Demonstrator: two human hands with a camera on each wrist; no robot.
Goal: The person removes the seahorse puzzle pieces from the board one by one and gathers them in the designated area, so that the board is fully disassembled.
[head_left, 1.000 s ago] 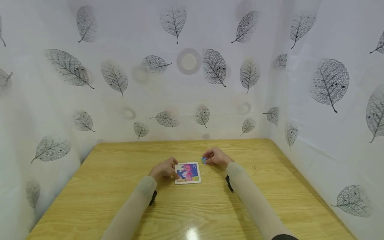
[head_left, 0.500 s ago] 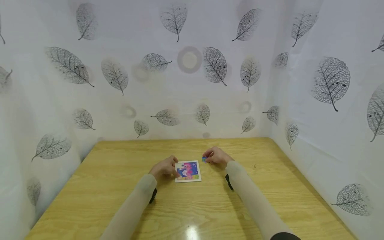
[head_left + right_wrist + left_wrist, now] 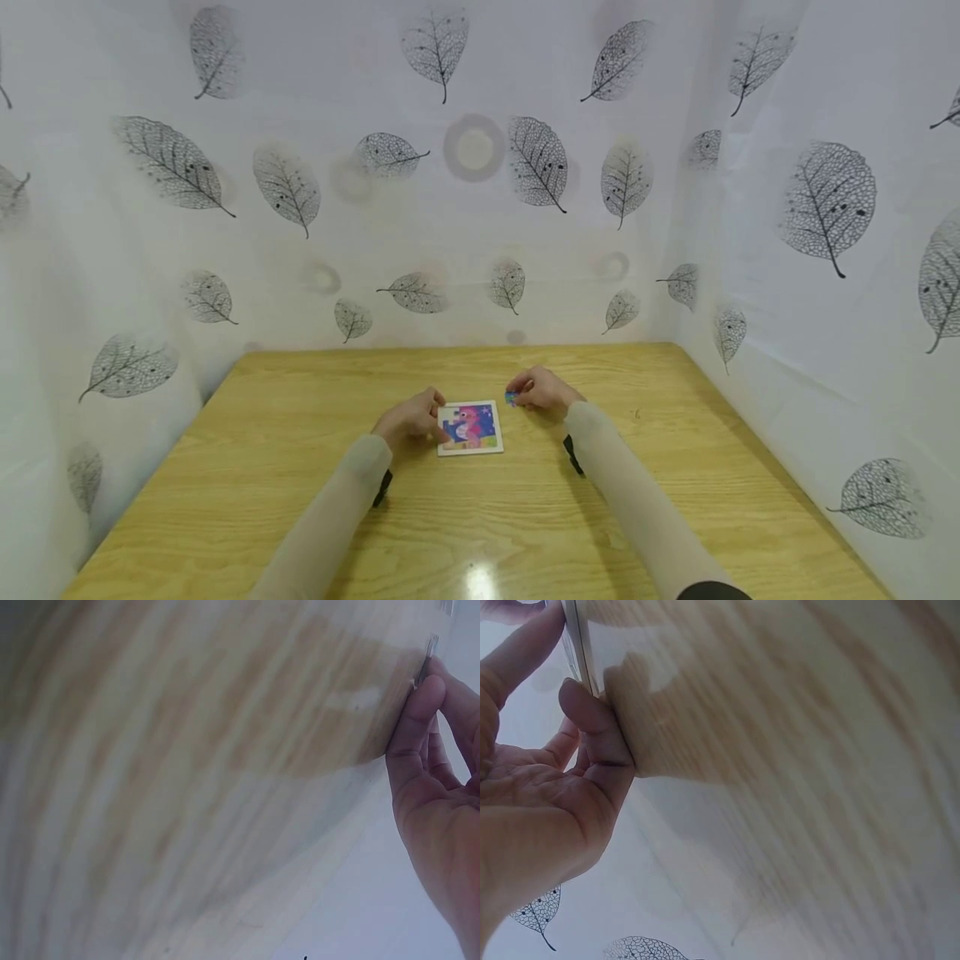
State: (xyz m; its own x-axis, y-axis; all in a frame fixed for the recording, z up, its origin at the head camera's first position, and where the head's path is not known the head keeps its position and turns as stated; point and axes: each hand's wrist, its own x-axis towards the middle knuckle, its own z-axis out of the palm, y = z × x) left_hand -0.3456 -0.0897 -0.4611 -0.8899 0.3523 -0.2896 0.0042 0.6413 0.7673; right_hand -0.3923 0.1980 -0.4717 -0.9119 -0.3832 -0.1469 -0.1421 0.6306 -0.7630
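Observation:
A small square jigsaw puzzle [image 3: 472, 427] with a pink seahorse on blue lies flat in a white frame [image 3: 471, 453] on the table. Its left part shows pale gaps. My left hand [image 3: 409, 419] holds the frame's left side, thumb near the lower left corner, other fingers near the upper left. In the left wrist view the frame's edge [image 3: 581, 645] meets the fingertips. To the right of the puzzle, my right hand [image 3: 547, 392] pinches a small blue puzzle piece [image 3: 512, 399] between thumb and fingers. The right wrist view shows this piece [image 3: 430, 651] edge-on, low over the table.
The wooden table [image 3: 480, 517] spreads around both hands. White curtains [image 3: 465, 233] with grey leaf prints enclose its back and sides. Dark bands [image 3: 574, 457] sit at the wrists.
The piece in my right hand has tilted slightly between the fingers. Both hands otherwise keep their places. The head view has shifted very slightly.

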